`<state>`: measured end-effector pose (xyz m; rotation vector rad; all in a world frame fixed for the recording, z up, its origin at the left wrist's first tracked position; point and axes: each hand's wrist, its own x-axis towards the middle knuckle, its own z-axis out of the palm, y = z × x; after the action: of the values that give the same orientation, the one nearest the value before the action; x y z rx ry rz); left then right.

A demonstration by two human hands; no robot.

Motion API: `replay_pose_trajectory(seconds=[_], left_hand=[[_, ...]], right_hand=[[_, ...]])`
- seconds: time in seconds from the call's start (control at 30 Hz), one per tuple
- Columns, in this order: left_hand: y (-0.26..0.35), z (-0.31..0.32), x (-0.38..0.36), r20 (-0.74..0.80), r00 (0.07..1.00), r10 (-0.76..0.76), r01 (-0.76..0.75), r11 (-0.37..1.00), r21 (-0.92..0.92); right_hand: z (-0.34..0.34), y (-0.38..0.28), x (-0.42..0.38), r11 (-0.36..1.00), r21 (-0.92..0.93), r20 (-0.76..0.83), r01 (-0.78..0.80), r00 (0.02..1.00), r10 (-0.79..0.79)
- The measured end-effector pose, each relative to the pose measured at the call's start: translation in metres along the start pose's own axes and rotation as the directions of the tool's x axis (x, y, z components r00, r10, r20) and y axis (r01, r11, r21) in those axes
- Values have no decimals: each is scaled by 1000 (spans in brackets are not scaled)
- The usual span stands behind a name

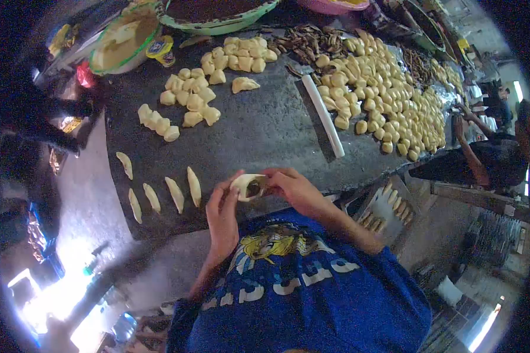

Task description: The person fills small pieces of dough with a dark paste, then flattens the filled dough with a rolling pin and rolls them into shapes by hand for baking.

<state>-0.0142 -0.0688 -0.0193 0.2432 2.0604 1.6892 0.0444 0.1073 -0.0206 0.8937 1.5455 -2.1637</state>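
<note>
Between my two hands, near the table's front edge, is a flattened piece of dough [245,179] with a dark filling [253,188] at its middle. My left hand [222,203] grips its left side, and my right hand [291,187] pinches its right side. Several slim, pointed dough pieces [174,194] lie in a row to the left of my hands. Farther back on the dark table [241,129] are groups of dough lumps [188,91]. A white rolling stick [323,116] rests at a slant to the right of them.
Many round dough pieces [388,100] cover the table's right part, beside dark brown strips [312,44]. Green-rimmed basins [218,25] and a yellow tub [161,48] stand at the back. Another person's arm [474,156] reaches in at the far right. A tray [384,213] holds shaped pieces below the table edge.
</note>
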Motion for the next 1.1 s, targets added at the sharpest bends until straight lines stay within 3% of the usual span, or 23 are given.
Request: replay_pose_trajectory(seconds=[0.07, 0.13, 0.17, 0.23, 0.27, 0.3, 0.33, 0.37, 0.53, 0.63, 0.67, 0.87, 0.97, 1.0, 1.1], left_hand=[[-8, 5, 6, -35, 992, 120, -114, 985, 129], [-16, 8, 15, -47, 999, 19, -24, 995, -96], [-18, 8, 20, 4, 992, -129, 120, 909, -400], [-12, 10, 25, 103, 961, -256, 249, 640, -727], [2, 10, 26, 109, 959, -261, 243, 560, -792], [10, 10, 27, 115, 957, -267, 235, 474, -849], [9, 7, 30, 132, 954, -268, 251, 482, -839], [8, 3, 32, 149, 952, -268, 268, 489, -830], [1, -15, 34, 197, 927, -320, 333, 453, -827], [-4, -22, 36, 205, 914, -350, 355, 445, -822], [-4, -24, 38, 219, 912, -346, 364, 440, -821], [10, -33, 40, 210, 925, -318, 343, 453, -823], [15, -34, 42, 208, 929, -305, 334, 452, -827], [16, -34, 43, 214, 929, -300, 337, 454, -825], [16, -34, 44, 213, 935, -285, 326, 445, -834]], right_hand=[[-3, -16, -7, 1000, 22, 73, -1, 997, 0], [-17, -20, 0, 996, -12, 101, 92, 991, -90], [-28, -23, 5, 990, -30, 115, 137, 984, -133], [-64, -37, 25, 855, -331, 111, 399, 916, -385], [-72, -61, 28, 781, -553, -55, 289, 923, -381], [-92, -75, 43, 639, -718, -139, 275, 844, -519], [-112, -88, 58, 496, -850, -218, 179, 737, -640], [-148, -88, 85, 291, -942, -160, 168, 536, -829], [-242, -133, 140, 209, -961, -277, -181, 649, -709], [-276, -141, 162, -20, -996, -52, -88, 746, -664], [-269, -144, 157, -87, -984, -55, -155, 732, -679], [-248, -159, 139, -84, -987, -42, -136, 727, -686], [-246, -156, 151, 26, -1000, -30, -16, 537, -843], [-250, -156, 159, 42, -999, -33, 5, 520, -853], [-251, -165, 177, 54, -997, -72, -49, 562, -824]])
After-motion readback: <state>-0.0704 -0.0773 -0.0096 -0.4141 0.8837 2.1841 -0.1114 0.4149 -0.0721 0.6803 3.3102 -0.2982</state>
